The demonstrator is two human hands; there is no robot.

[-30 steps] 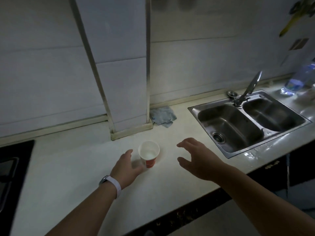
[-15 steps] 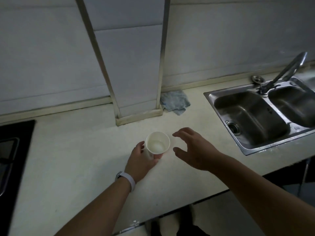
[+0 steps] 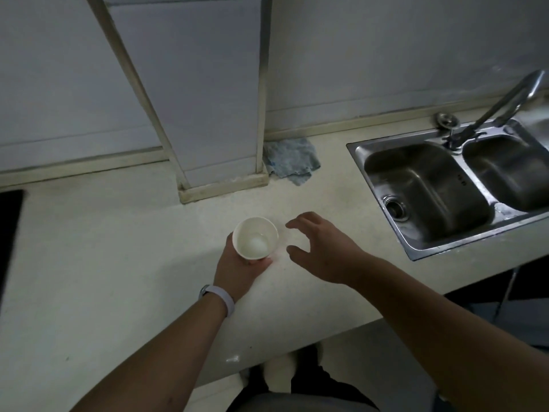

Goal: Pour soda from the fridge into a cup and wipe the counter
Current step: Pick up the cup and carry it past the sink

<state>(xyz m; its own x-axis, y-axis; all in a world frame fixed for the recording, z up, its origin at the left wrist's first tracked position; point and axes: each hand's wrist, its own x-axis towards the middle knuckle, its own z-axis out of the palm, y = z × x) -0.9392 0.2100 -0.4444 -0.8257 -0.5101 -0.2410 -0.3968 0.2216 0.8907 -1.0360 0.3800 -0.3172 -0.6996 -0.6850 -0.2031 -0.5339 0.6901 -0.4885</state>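
Cup (image 3: 255, 237): a white paper cup is sitting upright at the centre of the frame, on the pale counter (image 3: 104, 263); a small amount of pale liquid is showing at its bottom (too dim to say what it is).
Left hand (image 3: 237, 270): it is wrapping around the lower side of the cup from below in the frame, thumb and fingers closing on the wall and gripping it; a light band (image 3: 221, 297) is circling the wrist.
Right hand (image 3: 322, 249): it is hovering just right of the cup, apart from it, fingers spread and curved in a wide claw and holding nothing.
Cloth (image 3: 292, 160): a crumpled blue rag is lying on the counter in the upper middle of the frame, against the base of the wall and touching the right foot of the white pillar (image 3: 205, 93).
Sink (image 3: 421, 188): a steel double sink is filling the right side of the frame; the left basin is showing only its drain (image 3: 395, 208), and the right basin is running off the frame edge, so I cannot tell what it is holding.
Tap (image 3: 505, 105): it is leaning up toward the upper right corner from behind the divider between the basins.
Stove edge (image 3: 9, 233): a black panel is showing at the far left of the frame.
Soda: no bottle or can is appearing anywhere in the head view.
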